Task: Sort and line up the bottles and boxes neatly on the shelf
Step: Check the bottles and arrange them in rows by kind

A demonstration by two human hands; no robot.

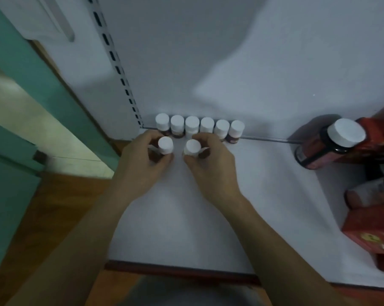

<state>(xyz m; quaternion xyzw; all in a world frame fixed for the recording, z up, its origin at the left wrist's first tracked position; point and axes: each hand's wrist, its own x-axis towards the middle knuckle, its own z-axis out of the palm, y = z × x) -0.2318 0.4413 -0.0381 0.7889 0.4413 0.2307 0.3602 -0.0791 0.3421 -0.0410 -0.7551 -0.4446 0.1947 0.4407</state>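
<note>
Several small brown bottles with white caps (199, 127) stand in a row against the back of the white shelf (186, 217). Just in front of that row, my left hand (140, 164) grips one small white-capped bottle (165, 145) upright. My right hand (211, 164) grips another small bottle (192, 147) beside it, a short gap apart. A large dark bottle with a white cap (332, 143) stands at the right, against a red box (376, 138).
More red boxes (369, 235) and a lying bottle (367, 191) crowd the shelf's right end. A slotted metal upright (118, 69) runs up the back wall at the left. The shelf's front edge (182, 269) is dark red. Wooden floor and a green panel lie to the left.
</note>
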